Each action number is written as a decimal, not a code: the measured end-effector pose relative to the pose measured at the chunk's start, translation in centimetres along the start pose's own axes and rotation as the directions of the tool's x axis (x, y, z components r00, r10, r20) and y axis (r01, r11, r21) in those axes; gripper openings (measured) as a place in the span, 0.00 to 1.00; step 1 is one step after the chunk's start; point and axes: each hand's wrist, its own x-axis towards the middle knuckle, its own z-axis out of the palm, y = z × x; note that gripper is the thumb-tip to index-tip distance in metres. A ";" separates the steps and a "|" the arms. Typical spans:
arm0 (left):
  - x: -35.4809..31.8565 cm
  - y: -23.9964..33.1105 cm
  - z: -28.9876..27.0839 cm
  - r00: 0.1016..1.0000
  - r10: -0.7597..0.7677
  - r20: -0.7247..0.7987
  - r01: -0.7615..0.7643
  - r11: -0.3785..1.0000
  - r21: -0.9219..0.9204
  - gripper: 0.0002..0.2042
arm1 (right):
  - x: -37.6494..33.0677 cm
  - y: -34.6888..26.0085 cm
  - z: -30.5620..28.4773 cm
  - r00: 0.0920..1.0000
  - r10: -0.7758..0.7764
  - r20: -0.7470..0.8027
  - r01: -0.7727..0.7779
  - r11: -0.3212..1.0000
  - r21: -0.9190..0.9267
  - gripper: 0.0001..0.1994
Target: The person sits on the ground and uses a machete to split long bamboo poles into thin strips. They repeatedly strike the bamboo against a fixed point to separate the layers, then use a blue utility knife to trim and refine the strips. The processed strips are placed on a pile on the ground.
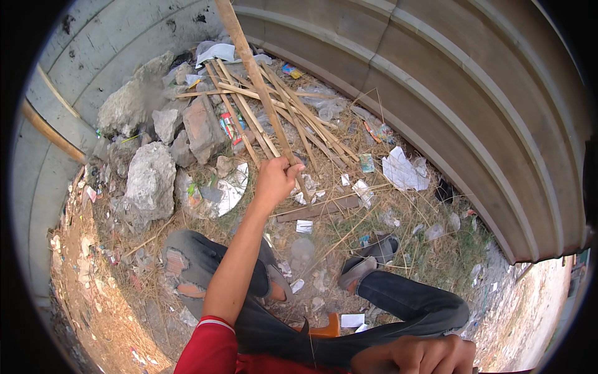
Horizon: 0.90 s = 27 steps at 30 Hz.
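My left hand [277, 181] is closed around the lower part of a long wooden strip [256, 78]. The strip rises from the fist to the top edge of view, tilted to the left. Behind it, a loose pile of thin wooden strips [293, 115] lies crisscrossed on the littered ground. My right hand [420, 356] is low at the bottom edge, near my bent knee, with its fingers curled. Whatever it may hold is hidden. Between my legs shows part of an orange plastic object [327, 325].
Broken concrete lumps [151, 177] and a reddish block [204, 129] sit at the left. A corrugated metal sheet [436, 81] leans along the right; a pale wall [93, 56] curves at the left. White paper scraps [405, 169] and a short brown board [319, 209] lie on dry grass.
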 end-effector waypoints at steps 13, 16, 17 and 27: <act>0.0 1.2 -0.5 0.996 -0.073 0.054 0.064 0.988 0.141 0.07 | 0.8 -0.5 -0.7 0.978 0.140 0.154 -0.119 0.983 -0.137 0.20; -0.2 0.1 -0.5 0.999 -0.027 0.031 0.025 0.999 0.042 0.08 | 0.7 0.0 -0.8 0.982 0.074 0.173 -0.057 0.993 -0.099 0.20; -0.1 1.1 -0.9 0.997 -0.067 0.043 0.064 0.996 0.063 0.08 | 0.5 0.3 -0.4 0.993 -0.012 0.113 0.026 0.992 -0.122 0.20; 0.4 0.7 0.5 1.000 -0.010 0.028 0.010 1.000 0.016 0.07 | 0.4 -0.6 -1.0 0.983 0.148 0.110 -0.141 0.988 -0.068 0.18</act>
